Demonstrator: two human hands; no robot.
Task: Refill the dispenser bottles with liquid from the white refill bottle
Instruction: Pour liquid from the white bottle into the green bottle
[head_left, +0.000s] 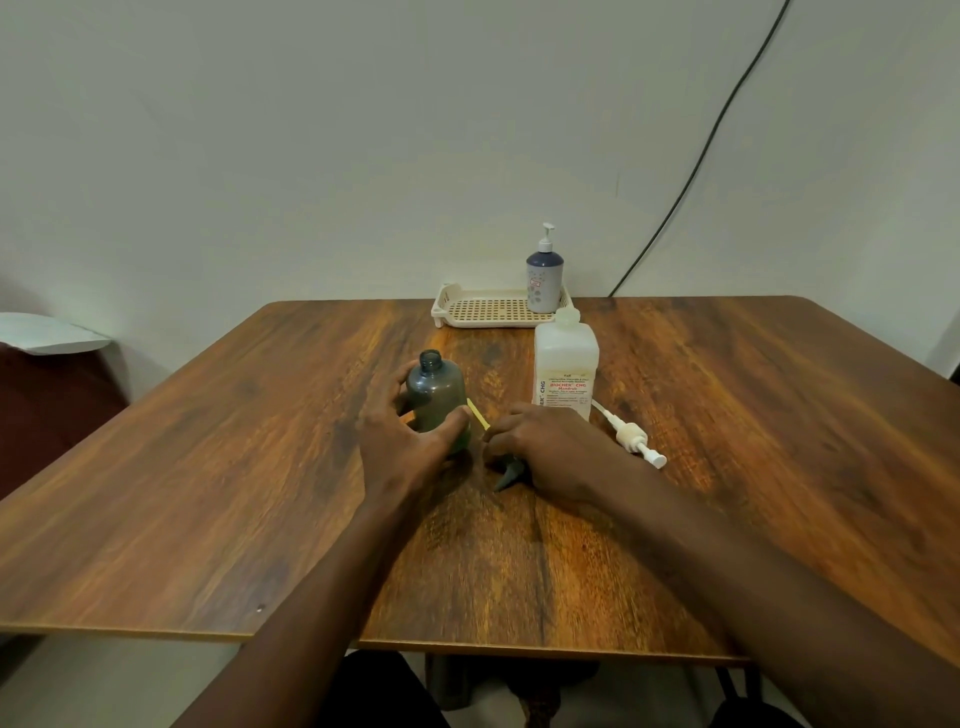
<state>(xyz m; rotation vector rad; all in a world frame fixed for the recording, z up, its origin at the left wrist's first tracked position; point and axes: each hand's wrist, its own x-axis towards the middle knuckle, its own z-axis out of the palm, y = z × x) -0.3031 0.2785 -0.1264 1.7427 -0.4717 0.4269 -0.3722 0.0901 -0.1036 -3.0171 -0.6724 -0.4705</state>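
A small smoky-grey dispenser bottle (435, 389) stands upright and uncapped at the table's middle, and my left hand (410, 441) wraps around its lower body. My right hand (545, 449) rests on the table just right of it, closed over the bottle's dark pump head (508, 477), whose yellowish tube (478, 414) sticks out toward the bottle. The white refill bottle (565, 366) stands upright behind my right hand, its neck open. Its white pump (636, 436) lies on the table to its right. A second dispenser bottle (544, 275) with a white pump stands in the tray.
A cream perforated tray (488, 307) sits at the table's far edge against the wall. A black cable (691, 176) runs down the wall at the right. The wooden table (208, 467) ends close to my body. A white object (47, 332) lies off the table at the left.
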